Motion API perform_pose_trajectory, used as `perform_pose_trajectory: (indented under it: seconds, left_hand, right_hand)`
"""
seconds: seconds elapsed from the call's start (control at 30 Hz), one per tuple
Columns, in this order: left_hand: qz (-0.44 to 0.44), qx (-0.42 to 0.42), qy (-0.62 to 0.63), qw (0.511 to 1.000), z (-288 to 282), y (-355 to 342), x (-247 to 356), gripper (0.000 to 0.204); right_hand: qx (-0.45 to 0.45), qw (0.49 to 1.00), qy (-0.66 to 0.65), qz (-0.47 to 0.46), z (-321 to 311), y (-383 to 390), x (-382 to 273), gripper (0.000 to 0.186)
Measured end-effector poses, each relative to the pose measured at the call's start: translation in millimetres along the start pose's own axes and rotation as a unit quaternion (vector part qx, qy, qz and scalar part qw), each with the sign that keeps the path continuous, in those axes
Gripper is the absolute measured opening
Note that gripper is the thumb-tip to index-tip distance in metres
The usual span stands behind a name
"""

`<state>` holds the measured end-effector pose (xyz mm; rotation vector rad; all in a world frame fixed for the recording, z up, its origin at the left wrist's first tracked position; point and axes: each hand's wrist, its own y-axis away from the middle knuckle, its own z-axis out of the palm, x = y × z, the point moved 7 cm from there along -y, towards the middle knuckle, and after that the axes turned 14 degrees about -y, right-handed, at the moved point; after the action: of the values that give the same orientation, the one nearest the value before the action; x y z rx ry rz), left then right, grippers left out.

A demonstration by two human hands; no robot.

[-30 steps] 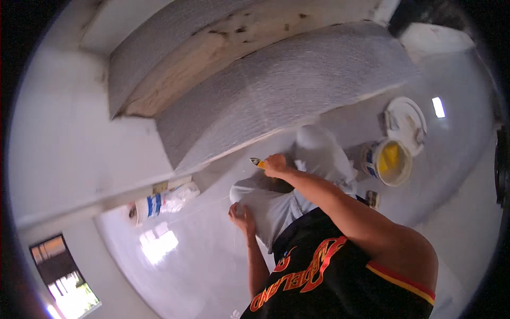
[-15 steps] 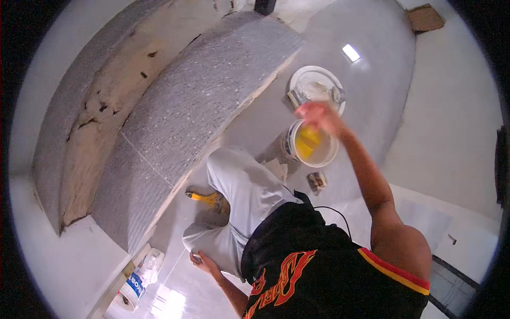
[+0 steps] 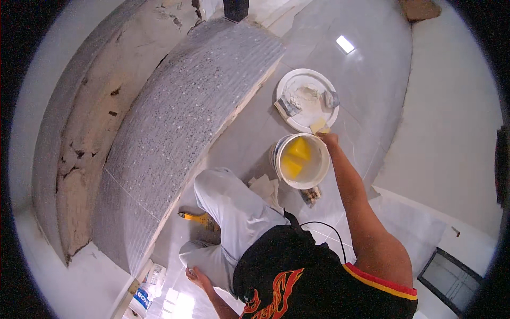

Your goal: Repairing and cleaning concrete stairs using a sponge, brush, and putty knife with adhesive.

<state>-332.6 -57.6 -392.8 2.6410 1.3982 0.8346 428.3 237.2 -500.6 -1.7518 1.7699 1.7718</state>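
Note:
I kneel on a glossy grey tiled floor. My right hand (image 3: 329,139) reaches out over the far rim of a white bucket (image 3: 276,159) and pinches a pale yellow sponge piece (image 3: 319,126). Yellow sponges (image 3: 294,158) lie in the bucket. Just beyond it lies a white round lid (image 3: 303,80) with white paste and two small scrapers on it. My left hand (image 3: 194,275) rests flat on the floor beside my knee, holding nothing. A yellow-handled tool (image 3: 192,216) lies on the floor by my leg.
A curved step clad in grey speckled tile (image 3: 186,117) runs along my left, with bare rough cement (image 3: 90,138) behind it. Crumpled paper (image 3: 264,186) lies near the bucket. A blue-and-white packet (image 3: 142,296) sits at the step's near end. A thin black cable (image 3: 321,226) trails at my waist.
My view swung from the step toward the bucket and lid. My right hand left the yellow-handled tool on the floor, passed over the bucket and now sits at its far rim.

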Motion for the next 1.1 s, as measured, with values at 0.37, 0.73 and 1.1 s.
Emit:
perform_pose_trajectory:
  seconds: [0.37,0.73,1.1]
  left_hand:
    - [0.027,-0.04,-0.118,0.992,-2,0,25,0.052]
    - [-0.02,-0.02,-0.126,0.992,-3,0,29,0.049]
    - [0.216,-0.222,0.177,0.934,83,32,351,0.021]
  right_hand:
    - [-0.026,0.732,0.457,-0.505,82,26,-155,0.02]
    - [-0.123,0.72,0.562,-0.389,93,24,-140,0.018]
    - [-0.124,0.741,0.533,-0.39,80,43,-140,0.022]
